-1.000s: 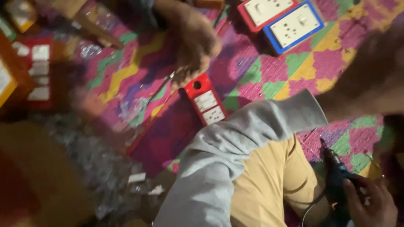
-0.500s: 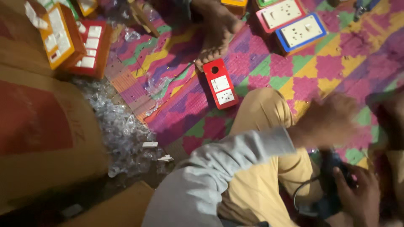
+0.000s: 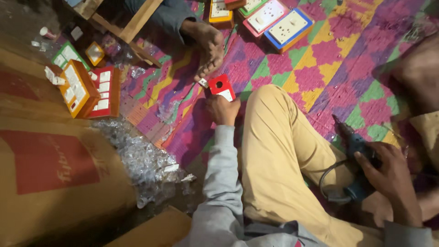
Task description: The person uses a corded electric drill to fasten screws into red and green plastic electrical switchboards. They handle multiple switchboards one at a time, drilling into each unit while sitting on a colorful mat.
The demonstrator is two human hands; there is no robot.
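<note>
My left hand grips a small red switch box with a white face, lifted just above the patterned mat beside my bent knee in tan trousers. My right hand holds a dark blue electric drill low at the right, its bit pointing up and away and its black cord looping over my leg. A small white part lies on the mat just left of the red box.
Another person's bare foot rests on the mat close to the red box. Finished boxes in blue and pink lie beyond. Orange boxes, clear plastic wrappers and a cardboard carton fill the left.
The red box was lying on the mat; my left hand has now reached out and picked it up. The view has shifted, and my right hand stays on the drill.
</note>
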